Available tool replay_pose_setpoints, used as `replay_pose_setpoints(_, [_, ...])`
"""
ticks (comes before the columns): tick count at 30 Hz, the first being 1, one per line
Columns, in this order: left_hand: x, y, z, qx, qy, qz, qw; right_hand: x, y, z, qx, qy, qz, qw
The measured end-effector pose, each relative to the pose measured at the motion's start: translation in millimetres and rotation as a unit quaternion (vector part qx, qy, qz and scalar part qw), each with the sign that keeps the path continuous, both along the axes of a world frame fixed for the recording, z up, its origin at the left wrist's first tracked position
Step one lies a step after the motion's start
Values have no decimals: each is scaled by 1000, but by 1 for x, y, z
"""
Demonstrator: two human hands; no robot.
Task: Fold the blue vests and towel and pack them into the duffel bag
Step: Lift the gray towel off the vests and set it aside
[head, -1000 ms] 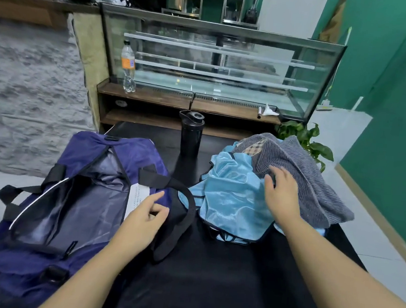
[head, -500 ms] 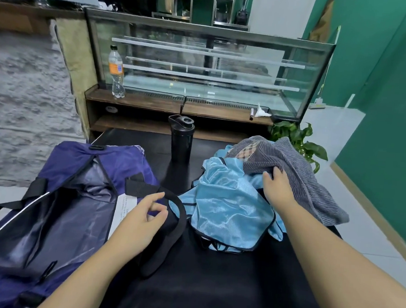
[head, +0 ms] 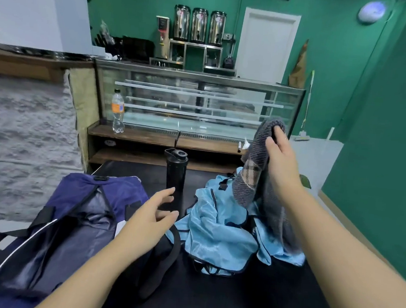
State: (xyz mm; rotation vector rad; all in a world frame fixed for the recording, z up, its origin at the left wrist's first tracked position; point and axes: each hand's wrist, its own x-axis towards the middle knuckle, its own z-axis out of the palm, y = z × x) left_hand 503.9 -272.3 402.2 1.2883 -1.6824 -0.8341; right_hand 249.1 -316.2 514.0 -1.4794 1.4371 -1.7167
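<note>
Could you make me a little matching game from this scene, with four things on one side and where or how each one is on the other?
Things:
1. grey towel
2. blue vests
3. duffel bag
4. black bottle

States:
A. lying open on the left of the table
B. lifted in the right hand
C. standing upright, lid closed
D. heaped in a crumpled pile

Pairs: 1-B, 2-D, 3-A, 4-C

The vests [head: 217, 230] are showing as glossy, satin-smooth blue cloth, the towel [head: 256, 167] as coarse, matt grey weave. The bag [head: 70, 216] is looking like soft matt fabric, its lining faintly shiny. The table [head: 234, 302] is lying matt black; the bottle [head: 176, 171] is looking like smooth dark plastic.
</note>
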Motion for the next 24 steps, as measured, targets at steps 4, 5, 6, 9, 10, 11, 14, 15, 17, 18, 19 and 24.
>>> replay_pose_setpoints(4, [-7,2,39,-43,-7,-31,999,28,25,38,-37,-25,61,997])
replay_pose_setpoints(5, [-8,2,49,-61,-3,-33,998,35,30,45,-40,-35,76,996])
replay_pose_setpoints(6, [-9,2,60,-76,2,-35,996,41,34,51,-42,-42,91,994])
replay_pose_setpoints(9, [-11,2,88,-96,23,-43,994,59,42,61,-34,-56,125,990])
replay_pose_setpoints(10, [-11,1,94,-100,34,-48,993,65,44,63,-25,-59,137,989])
replay_pose_setpoints(11, [-10,0,98,-106,39,-50,992,71,45,63,-17,-60,148,987])
replay_pose_setpoints(14, [-6,-2,101,-104,43,-48,992,88,49,61,3,-49,178,983])
replay_pose_setpoints(15, [-6,-2,102,-104,50,-43,992,93,50,59,7,-47,192,980])
replay_pose_setpoints(17, [-7,-3,102,-124,58,-15,990,102,50,53,11,-47,217,975])
replay_pose_setpoints(18, [-6,-4,102,-140,50,11,989,105,50,50,14,-48,223,973])
replay_pose_setpoints(19, [-4,-3,102,-151,31,35,987,107,50,48,19,-50,228,972])
replay_pose_setpoints(24, [12,-9,99,-152,-15,46,987,96,46,36,48,-55,214,974])
